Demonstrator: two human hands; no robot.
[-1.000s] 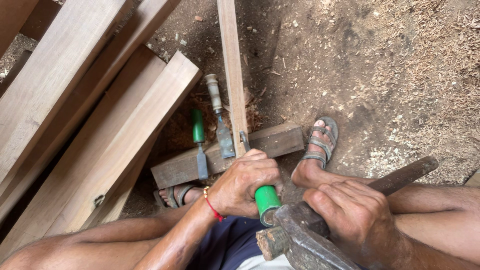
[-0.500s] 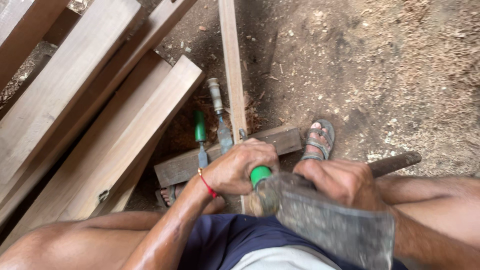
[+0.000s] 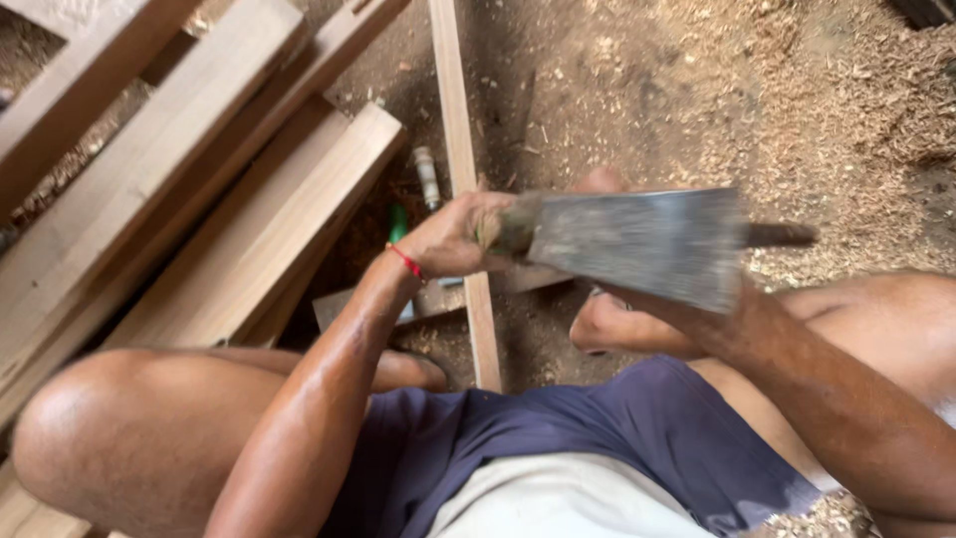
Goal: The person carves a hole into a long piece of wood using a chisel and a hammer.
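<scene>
My left hand (image 3: 453, 239), with a red thread on its wrist, is closed around a chisel whose handle top (image 3: 490, 231) just shows. It holds the chisel over a narrow wooden strip (image 3: 460, 149) that runs away from me across a short cross plank (image 3: 344, 304). A blurred hatchet blade (image 3: 637, 244) hangs level right beside that hand, its handle end (image 3: 782, 235) pointing right. My right hand grips the hatchet but is hidden behind the blade; only my right forearm (image 3: 797, 369) shows. My foot (image 3: 599, 324) rests by the cross plank.
Long pale planks (image 3: 199, 199) lie stacked diagonally on the left. A green-handled chisel (image 3: 398, 224) and a metal-handled tool (image 3: 426, 174) lie on the ground beside the strip. Sawdust and shavings (image 3: 817, 110) cover the dirt floor at right. My bent left knee (image 3: 110, 438) is at lower left.
The hatchet has swung up from my lap to level with my left hand. My left hand stays closed on the chisel; its green handle is now covered. The view has shifted towards me.
</scene>
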